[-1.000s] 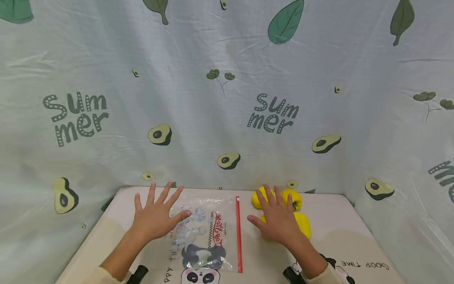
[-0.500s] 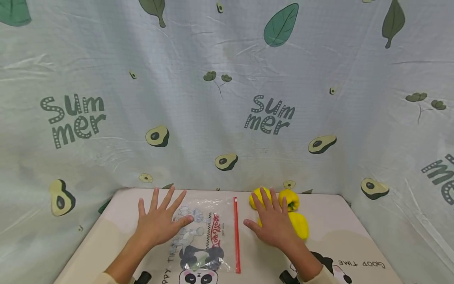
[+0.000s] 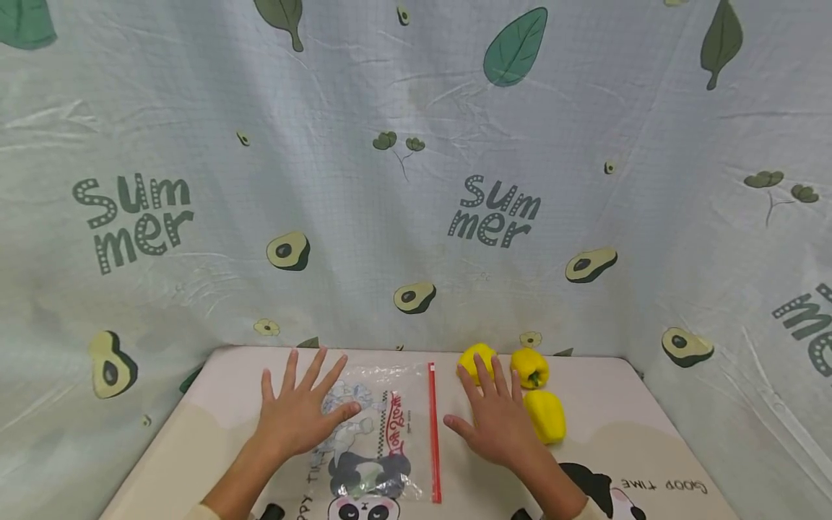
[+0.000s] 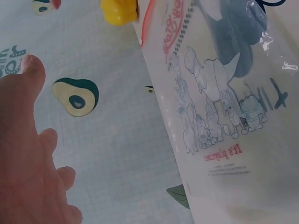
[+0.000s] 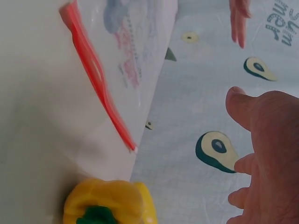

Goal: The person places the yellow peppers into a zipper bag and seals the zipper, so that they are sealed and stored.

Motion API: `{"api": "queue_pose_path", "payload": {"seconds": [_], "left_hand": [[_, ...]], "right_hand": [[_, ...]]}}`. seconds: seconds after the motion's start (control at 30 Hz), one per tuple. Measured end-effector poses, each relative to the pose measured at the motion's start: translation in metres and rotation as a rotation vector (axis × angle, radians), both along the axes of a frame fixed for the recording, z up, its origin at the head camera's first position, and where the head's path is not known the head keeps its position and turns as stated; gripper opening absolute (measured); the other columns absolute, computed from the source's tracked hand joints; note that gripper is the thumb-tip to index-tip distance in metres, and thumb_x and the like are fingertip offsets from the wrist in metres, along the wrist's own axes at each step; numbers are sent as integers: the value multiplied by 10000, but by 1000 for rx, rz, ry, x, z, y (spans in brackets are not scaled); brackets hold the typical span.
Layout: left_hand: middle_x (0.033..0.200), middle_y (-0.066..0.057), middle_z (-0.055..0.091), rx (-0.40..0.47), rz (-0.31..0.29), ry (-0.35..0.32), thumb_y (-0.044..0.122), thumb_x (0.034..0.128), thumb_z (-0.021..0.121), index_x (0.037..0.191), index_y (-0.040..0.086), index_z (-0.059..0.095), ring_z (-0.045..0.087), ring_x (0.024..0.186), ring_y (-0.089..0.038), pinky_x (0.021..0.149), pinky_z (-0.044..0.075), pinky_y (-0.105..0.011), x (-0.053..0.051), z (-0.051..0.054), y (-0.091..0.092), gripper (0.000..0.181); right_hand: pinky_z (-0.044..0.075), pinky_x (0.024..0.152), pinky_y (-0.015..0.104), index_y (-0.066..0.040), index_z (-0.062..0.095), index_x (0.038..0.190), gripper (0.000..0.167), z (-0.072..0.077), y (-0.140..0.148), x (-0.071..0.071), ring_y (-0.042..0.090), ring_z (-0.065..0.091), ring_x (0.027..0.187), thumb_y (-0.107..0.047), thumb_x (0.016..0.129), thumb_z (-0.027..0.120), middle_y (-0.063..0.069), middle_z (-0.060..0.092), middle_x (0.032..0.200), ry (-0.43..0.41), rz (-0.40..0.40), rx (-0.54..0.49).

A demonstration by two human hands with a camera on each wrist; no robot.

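Fingers spread, my left hand [image 3: 297, 417] hovers above the left part of a clear zip bag [image 3: 421, 433] and holds nothing. The bag lies flat, with a red zip strip [image 3: 435, 433] along its right edge and printed cartoon figures [image 4: 210, 102]. My right hand [image 3: 499, 426], also spread and holding nothing, is over the table beside several yellow bell peppers. One pepper [image 3: 544, 417] lies just right of that hand, another [image 3: 529, 368] farther back, and a third [image 3: 477, 363] partly behind its fingers. In the right wrist view a yellow pepper [image 5: 103, 200] shows its green stem.
The pale table [image 3: 617, 404] carries printed pandas and lettering. A hanging sheet [image 3: 351, 217] with avocado and leaf prints rises behind the table and along its sides. Dark wrist straps [image 3: 271, 512] show at the bottom edge of the head view.
Both hands have drawn slightly back toward the person, uncovering more of the peppers. The left hand has also shifted a little to the right. The bag and peppers stay in place.
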State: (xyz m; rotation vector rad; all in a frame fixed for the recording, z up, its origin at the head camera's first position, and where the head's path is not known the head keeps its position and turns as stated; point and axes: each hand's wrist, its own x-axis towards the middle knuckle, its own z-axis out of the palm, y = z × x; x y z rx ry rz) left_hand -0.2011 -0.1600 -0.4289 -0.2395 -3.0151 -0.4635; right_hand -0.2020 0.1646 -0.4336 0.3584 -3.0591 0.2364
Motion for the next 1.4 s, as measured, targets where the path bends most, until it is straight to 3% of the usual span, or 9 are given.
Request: {"api": "queue_pose_path", "payload": {"seconds": [0.3,0.67,1.0,1.4], "left_hand": [[1749,-154,203,-12,5,-24,770,904,553,1640,275,335,-9,1596,-553,1173,-47,-847,1,-8,3,913],[1761,-111,184,0,-1,-38,791,894,545,1641,314,322,-13,1607,-531,1179,-40,-841,3,-23,9,914],[1761,-116,182,18,2,-34,761,885,586,1634,303,343,3,1604,-539,1181,-51,-840,4,-25,16,911],[1755,-100,220,5,-3,-33,816,868,550,1620,325,365,59,1606,-530,1190,6,-831,5,-39,20,917]], "right_hand": [[23,1286,700,-253,271,1663,922,-11,-2,0,401,15,1648,-634,917,657,89,105,1778,-43,-2,-5],[65,1278,719,-242,299,1655,922,-19,-2,5,402,52,1646,-647,909,658,91,126,1776,-71,15,-20],[93,1281,711,-249,308,1652,884,-28,-5,5,399,57,1647,-642,933,639,96,133,1774,-76,48,-21],[85,1282,711,-248,305,1653,894,-36,-9,7,400,54,1647,-652,927,636,106,125,1774,-107,72,-42]]}}
